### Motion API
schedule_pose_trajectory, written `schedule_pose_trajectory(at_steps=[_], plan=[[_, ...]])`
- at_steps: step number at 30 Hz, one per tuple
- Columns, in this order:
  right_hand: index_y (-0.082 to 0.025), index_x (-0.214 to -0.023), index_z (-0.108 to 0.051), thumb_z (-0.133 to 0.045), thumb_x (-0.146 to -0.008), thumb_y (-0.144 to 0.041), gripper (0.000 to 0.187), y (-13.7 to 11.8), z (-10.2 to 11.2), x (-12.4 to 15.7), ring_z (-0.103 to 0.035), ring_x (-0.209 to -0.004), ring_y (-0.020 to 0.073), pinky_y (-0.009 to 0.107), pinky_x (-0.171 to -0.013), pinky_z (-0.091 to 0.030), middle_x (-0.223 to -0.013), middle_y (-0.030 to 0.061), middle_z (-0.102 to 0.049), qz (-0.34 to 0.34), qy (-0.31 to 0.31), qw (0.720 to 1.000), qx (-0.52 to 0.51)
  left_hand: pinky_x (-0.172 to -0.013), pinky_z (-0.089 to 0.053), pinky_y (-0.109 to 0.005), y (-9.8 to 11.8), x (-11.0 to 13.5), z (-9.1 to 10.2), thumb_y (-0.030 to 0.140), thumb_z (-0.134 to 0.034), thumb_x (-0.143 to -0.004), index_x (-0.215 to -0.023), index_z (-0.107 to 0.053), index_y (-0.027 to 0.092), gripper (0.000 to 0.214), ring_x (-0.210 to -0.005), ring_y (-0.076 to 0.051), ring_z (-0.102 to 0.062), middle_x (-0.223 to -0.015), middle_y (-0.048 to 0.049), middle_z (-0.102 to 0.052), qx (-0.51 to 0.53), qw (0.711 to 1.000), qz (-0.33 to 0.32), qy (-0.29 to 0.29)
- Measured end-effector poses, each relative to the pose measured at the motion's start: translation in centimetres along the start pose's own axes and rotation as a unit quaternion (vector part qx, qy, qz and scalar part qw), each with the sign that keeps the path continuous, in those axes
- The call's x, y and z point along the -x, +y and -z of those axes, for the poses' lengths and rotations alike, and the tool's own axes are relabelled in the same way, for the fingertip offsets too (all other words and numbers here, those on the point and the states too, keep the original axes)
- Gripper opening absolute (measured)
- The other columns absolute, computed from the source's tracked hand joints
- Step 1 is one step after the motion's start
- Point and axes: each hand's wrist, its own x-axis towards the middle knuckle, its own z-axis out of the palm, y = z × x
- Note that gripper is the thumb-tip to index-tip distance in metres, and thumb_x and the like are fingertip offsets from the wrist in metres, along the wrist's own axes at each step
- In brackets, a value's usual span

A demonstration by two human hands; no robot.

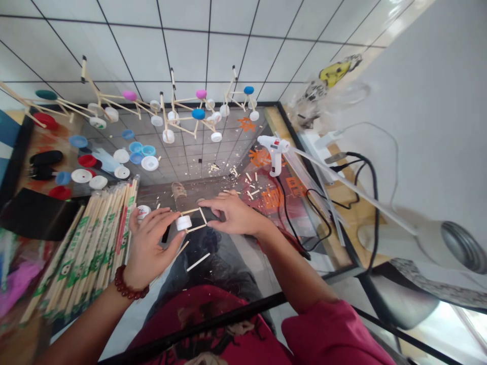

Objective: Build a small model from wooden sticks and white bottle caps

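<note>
My left hand (pixel 150 243) pinches a white bottle cap (pixel 183 222) fixed to a small square frame of wooden sticks (pixel 197 219) on the glass table (pixel 228 248). My right hand (pixel 232 213) presses with closed fingers on the frame's far side, holding a stick. A loose stick (pixel 198 262) lies just below the frame. A second white cap (pixel 143 210) sits behind my left thumb.
A pile of wrapped chopsticks (pixel 95 243) lies at the left. Finished stick-and-cap models (pixel 182 114) stand along the tiled wall. Loose coloured caps (pixel 114 162) lie at the back left. A white glue gun (pixel 274 149) with its black cord stands at the right.
</note>
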Motion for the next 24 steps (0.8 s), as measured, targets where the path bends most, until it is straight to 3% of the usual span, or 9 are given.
schedule_pose_trajectory(at_steps=[13, 24], plan=[[-0.021, -0.116, -0.074, -0.084, -0.083, -0.026, 0.035, 0.02, -0.10, -0.18, -0.059, -0.080, 0.0193, 0.036, -0.084, -0.031, -0.077, -0.0022, -0.069, 0.008, 0.005, 1.000, 0.003, -0.124, -0.021, -0.061, -0.19, 0.06, -0.06, 0.029, -0.066, -0.096, -0.114, -0.071, 0.025, 0.020, -0.116, -0.032, -0.072, -0.111, -0.0086, -0.081, -0.009, 1.000, -0.007, 0.000], [-0.019, -0.126, -0.072, -0.083, -0.085, -0.028, 0.044, 0.39, -0.51, 0.05, -0.062, -0.078, 0.0178, 0.034, -0.083, -0.035, -0.076, -0.0028, -0.069, 0.023, 0.041, 0.999, -0.006, -0.124, -0.021, -0.061, -0.30, 0.17, -0.21, 0.029, -0.069, -0.093, -0.118, -0.068, 0.024, 0.026, -0.116, -0.032, -0.072, -0.115, -0.0104, -0.079, -0.007, 1.000, -0.018, 0.020]])
